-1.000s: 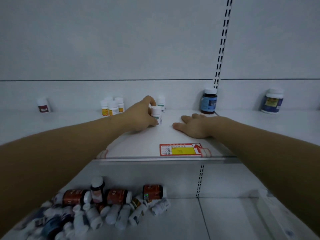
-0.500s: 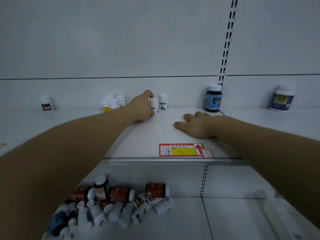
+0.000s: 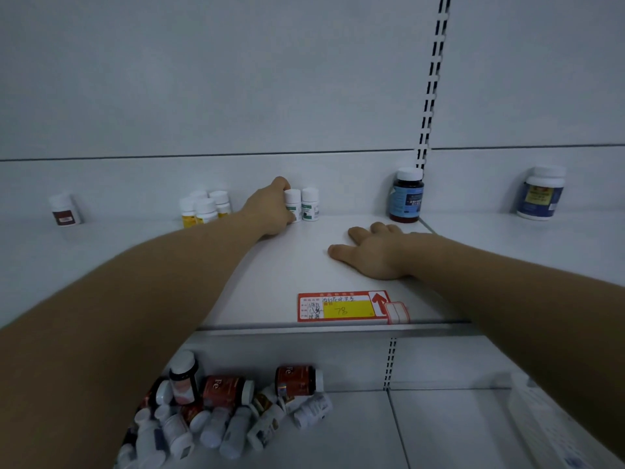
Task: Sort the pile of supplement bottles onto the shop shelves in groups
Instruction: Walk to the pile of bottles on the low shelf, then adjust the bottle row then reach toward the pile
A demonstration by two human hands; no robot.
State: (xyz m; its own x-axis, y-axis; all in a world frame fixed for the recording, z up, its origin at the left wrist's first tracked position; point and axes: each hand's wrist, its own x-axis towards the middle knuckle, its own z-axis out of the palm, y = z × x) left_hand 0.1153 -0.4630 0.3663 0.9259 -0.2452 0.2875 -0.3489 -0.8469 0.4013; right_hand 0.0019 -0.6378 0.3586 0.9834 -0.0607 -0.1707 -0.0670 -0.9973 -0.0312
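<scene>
Left hand (image 3: 270, 211) grips a small white green-labelled bottle (image 3: 293, 205) upright at the back of the white upper shelf (image 3: 291, 272), touching its twin (image 3: 310, 204); right hand (image 3: 370, 253) rests flat, fingers straight, holding nothing.

White back panel (image 3: 236, 79), plain, under dim, even light. A black slotted upright (image 3: 430, 96) runs down it. The upper shelf (image 3: 297, 275) meets the upright's base. The lower shelf (image 3: 439, 428) lies below. A red-yellow price label (image 3: 345, 307) sits lower left of the upright.
</scene>
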